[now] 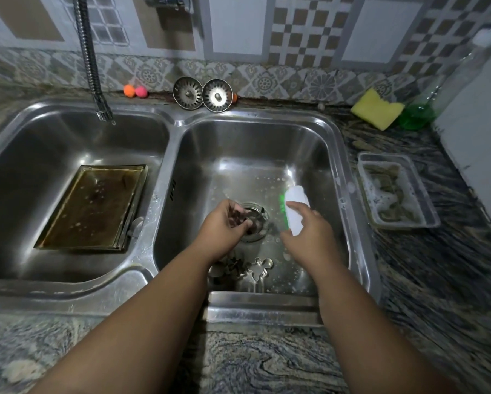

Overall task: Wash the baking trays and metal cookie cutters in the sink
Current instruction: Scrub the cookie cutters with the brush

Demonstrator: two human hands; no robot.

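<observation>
Veined stone counter (267,362), double steel sink (164,143) set in; far edge: two strainers (188,93), orange ball (129,90), pink ball (141,92); far right: yellow sponge (377,109), green bottle (417,115); right: clear tub (403,224); left basin: baking tray (96,206)

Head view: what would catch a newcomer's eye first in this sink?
Over the drain of the right steel basin, the left hand pinches a small metal cookie cutter while the right hand holds a white brush with green bristles beside it. A brown-stained rectangular baking tray lies in the left basin. More metal cutters lie by the near wall.
</observation>
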